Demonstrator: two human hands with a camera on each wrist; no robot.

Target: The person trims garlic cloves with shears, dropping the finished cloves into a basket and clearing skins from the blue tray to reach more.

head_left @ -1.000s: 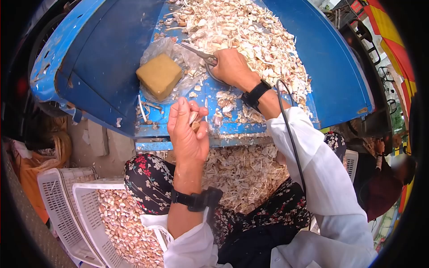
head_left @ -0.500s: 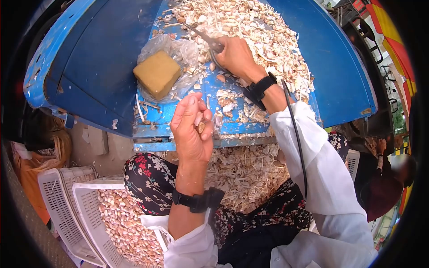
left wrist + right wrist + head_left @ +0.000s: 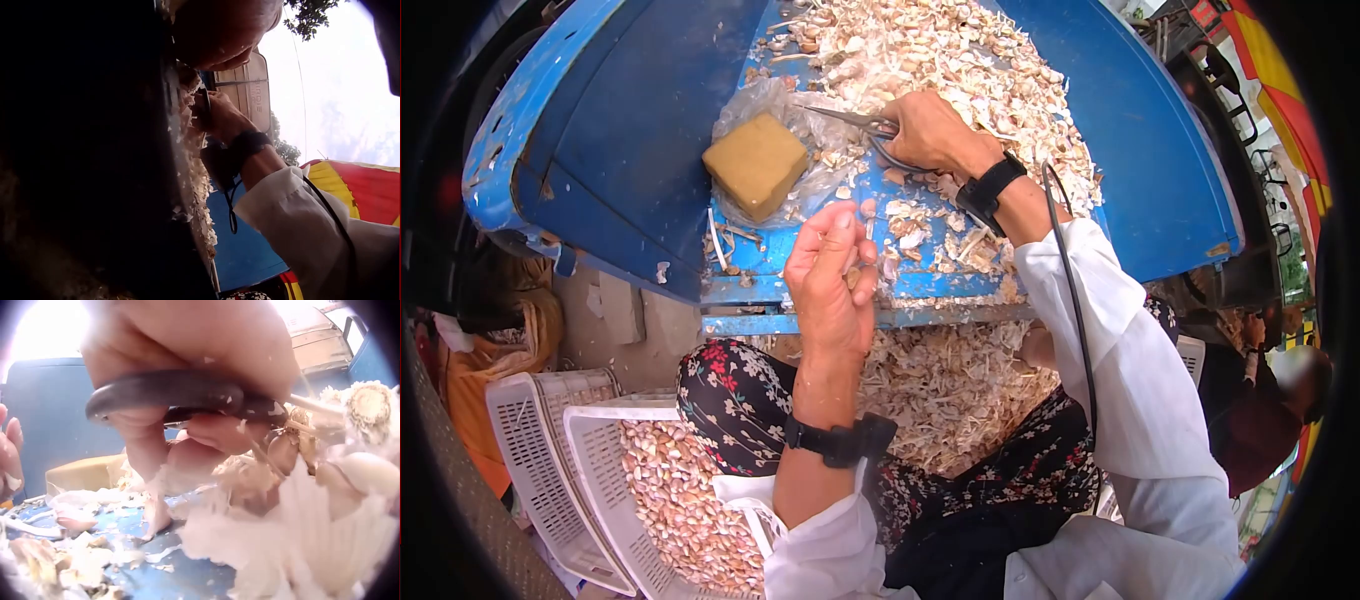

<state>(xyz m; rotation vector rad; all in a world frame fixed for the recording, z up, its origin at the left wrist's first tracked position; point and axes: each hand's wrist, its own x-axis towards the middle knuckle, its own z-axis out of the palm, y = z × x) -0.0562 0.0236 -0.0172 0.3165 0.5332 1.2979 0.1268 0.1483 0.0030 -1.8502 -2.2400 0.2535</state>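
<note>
My right hand (image 3: 940, 135) grips a pair of scissors (image 3: 848, 116), its blades pointing left over the plastic bag. In the right wrist view the dark scissor handle (image 3: 165, 394) loops round the hand, and the fingertips reach down among garlic cloves and papery skins (image 3: 281, 531). My left hand (image 3: 832, 275) is palm up at the near edge of the blue surface, its fingers curled round a garlic clove (image 3: 853, 276) that is partly hidden. Over the blue surface spreads a large heap of garlic (image 3: 960, 60), cloves and skins mixed.
A yellowish block (image 3: 755, 165) sits on a clear plastic bag (image 3: 750, 100) at left. Blue side panels (image 3: 640, 130) rise on both sides. White crates stand at lower left, one holding garlic cloves (image 3: 690, 500). Skins (image 3: 950, 400) lie heaped below, between the legs. Another person (image 3: 1265, 430) is at right.
My right hand went up and forward with the scissors, then came back down, the blades swinging to point left. The left hand stays nearly in place, fingers shifting slightly round the garlic.
</note>
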